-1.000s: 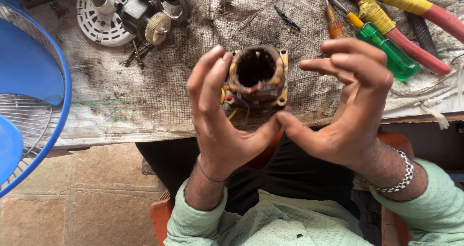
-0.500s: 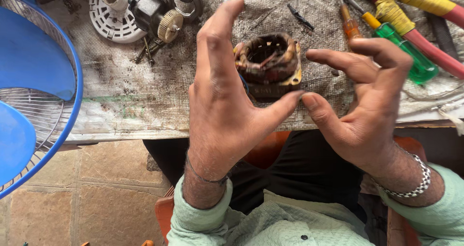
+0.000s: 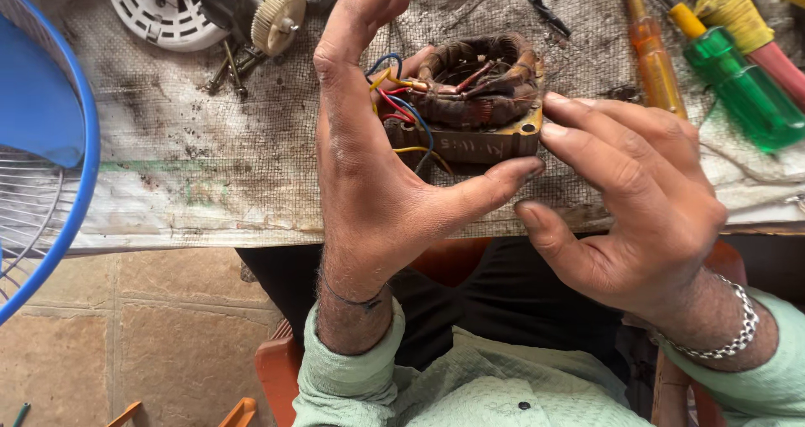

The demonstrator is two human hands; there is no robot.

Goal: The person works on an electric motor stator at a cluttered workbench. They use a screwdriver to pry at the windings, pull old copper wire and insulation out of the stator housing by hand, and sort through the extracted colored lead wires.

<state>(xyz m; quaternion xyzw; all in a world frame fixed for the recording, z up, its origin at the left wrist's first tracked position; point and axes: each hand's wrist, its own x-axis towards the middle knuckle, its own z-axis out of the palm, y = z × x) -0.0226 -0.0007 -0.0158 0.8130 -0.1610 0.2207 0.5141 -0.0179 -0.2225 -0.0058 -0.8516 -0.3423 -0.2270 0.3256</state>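
At the far left the blue fan guard (image 3: 50, 167) sits cut off by the frame edge, much as it did a second ago, and above the cloth-covered bench (image 3: 210, 184) the white plastic hub (image 3: 155, 8) and the cream gear (image 3: 279, 16) beside it now lie higher in view, partly out of frame — the head has tipped, not the parts. The real change is in the middle: the motor stator (image 3: 478, 100), a second ago held end-on so its bore faced the camera, has been turned and now lies tilted, its copper windings seen from the side and above. The left hand (image 3: 377, 167) has rolled with it, its back now toward the camera, thumb pressed under the stator's plate and fingers reaching up behind it, clamped on the part. I judge the inspection has passed from the bore to the windings and coloured leads (image 3: 401, 104). The right hand (image 3: 637, 201) has its fingertips spread and touching the plate's right edge, thumb free below. How the left fingers sit behind the stator is hidden. Further right, the orange screwdriver (image 3: 650, 54) and the green-handled one (image 3: 738, 83) run out of frame.
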